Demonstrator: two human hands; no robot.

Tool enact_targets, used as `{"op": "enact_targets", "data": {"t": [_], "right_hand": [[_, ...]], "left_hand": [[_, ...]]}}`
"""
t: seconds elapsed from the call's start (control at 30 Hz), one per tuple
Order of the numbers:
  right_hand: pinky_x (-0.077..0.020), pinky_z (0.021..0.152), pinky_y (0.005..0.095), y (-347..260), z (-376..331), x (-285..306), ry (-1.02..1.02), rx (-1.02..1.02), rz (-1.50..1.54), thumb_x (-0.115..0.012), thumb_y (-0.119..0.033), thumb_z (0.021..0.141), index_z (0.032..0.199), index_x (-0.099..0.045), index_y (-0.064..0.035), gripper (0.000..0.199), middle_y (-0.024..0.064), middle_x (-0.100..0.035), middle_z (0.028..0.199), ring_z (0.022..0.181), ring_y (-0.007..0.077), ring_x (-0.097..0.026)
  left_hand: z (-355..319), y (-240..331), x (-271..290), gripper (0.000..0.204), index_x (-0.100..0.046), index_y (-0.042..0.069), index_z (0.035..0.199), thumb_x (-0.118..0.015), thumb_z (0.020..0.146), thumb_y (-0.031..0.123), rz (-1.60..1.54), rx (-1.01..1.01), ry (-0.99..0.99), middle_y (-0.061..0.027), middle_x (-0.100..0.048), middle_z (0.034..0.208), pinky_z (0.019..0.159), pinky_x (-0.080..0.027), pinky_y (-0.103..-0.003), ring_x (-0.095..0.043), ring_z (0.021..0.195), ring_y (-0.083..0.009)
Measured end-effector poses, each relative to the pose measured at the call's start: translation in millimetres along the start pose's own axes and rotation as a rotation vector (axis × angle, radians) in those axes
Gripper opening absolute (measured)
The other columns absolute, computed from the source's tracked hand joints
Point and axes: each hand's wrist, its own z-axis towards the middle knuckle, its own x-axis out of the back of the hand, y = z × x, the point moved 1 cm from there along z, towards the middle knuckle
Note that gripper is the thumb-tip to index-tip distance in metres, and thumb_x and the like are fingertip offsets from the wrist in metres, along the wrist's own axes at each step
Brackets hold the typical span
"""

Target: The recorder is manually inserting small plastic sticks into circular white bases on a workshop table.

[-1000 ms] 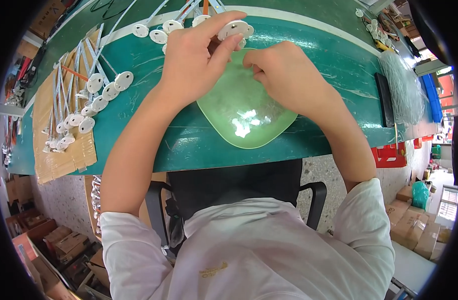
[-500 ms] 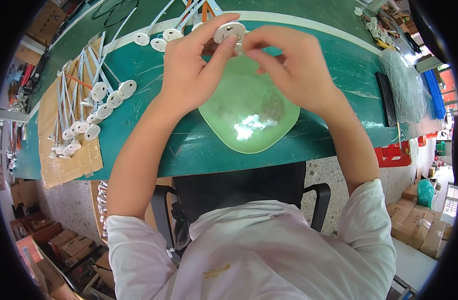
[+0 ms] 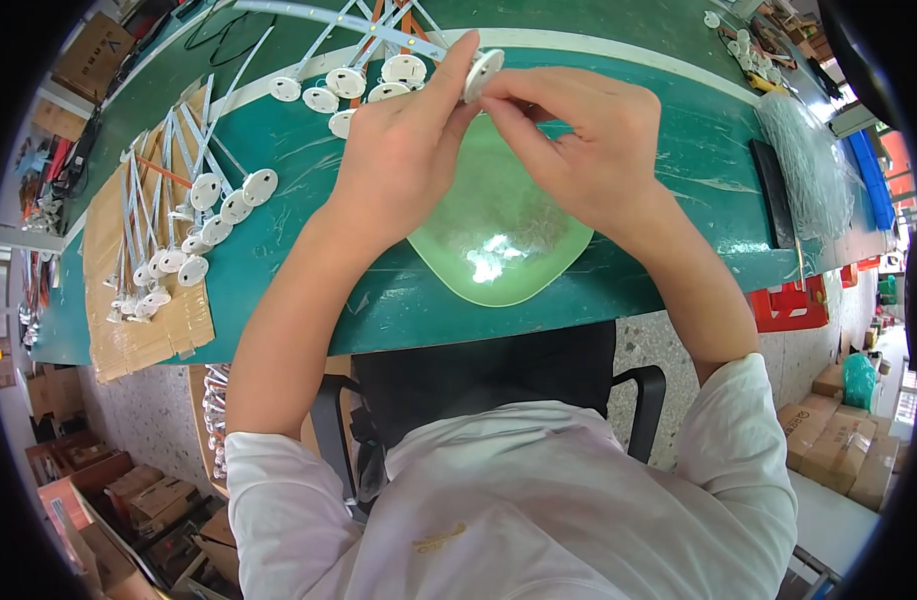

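Beyond the left hand, white discs cluster, some partly hidden.

Black chair, red crate, cardboard boxes

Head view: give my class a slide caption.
The left hand holds a white disc, the right hand close beside it, near a green tray.

White disc in the left hand, right hand at its edge, green tray below.
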Motion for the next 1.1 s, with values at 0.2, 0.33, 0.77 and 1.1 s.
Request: {"op": "enact_targets", "data": {"t": [0.2,0.33,0.77,1.1], "right_hand": [[-0.0577,0.067,0.0277,3,2,-3,0.013,0.080,0.050,-0.076,0.000,0.084,0.097,-0.078,-0.0028,0.014,0.0106,-0.077,0.090,0.076,0.0214,-0.074],[-0.0578,0.065,0.0295,12,6,-1,-0.010,0.019,0.299,-0.076,-0.003,0.085,0.100,-0.079,-0.0069,0.016,0.0106,-0.076,0.089,0.076,0.0233,-0.074],[-0.0520,0.051,0.0287,-1,-3,-15,0.196,0.112,0.066,-0.073,0.000,0.080,0.089,-0.067,-0.0054,0.013,0.0048,-0.069,0.074,0.061,0.0191,-0.068],[-0.0557,0.063,0.0296,-1,10,-17,0.064,-0.085,0.329,-0.067,0.001,0.090,0.103,-0.072,-0.0010,0.013,0.0087,-0.074,0.088,0.077,0.0206,-0.072]], "left_hand": [[-1,-2,1,0.057,-0.055,0.002,0.143,-0.071,0.089,-0.001,-0.080,0.044,-0.009,-0.0139,-0.069,0.076,0.058,-0.052,-0.037,-0.067,0.061,-0.0290],[-1,-7,0,0.055,-0.057,0.003,0.143,-0.070,0.090,-0.001,-0.220,0.066,-0.001,-0.0143,-0.073,0.083,0.060,-0.053,-0.035,-0.069,0.064,-0.0281],[2,7,5,0.057,-0.054,-0.001,0.144,-0.069,0.089,-0.002,-0.038,0.007,0.007,-0.0142,-0.069,0.075,0.058,-0.053,-0.037,-0.068,0.062,-0.0291],[15,8,24,0.050,-0.058,-0.002,0.138,-0.071,0.091,0.009,-0.010,-0.068,0.022,-0.0157,-0.070,0.076,0.057,-0.052,-0.036,-0.070,0.064,-0.0297]]}}
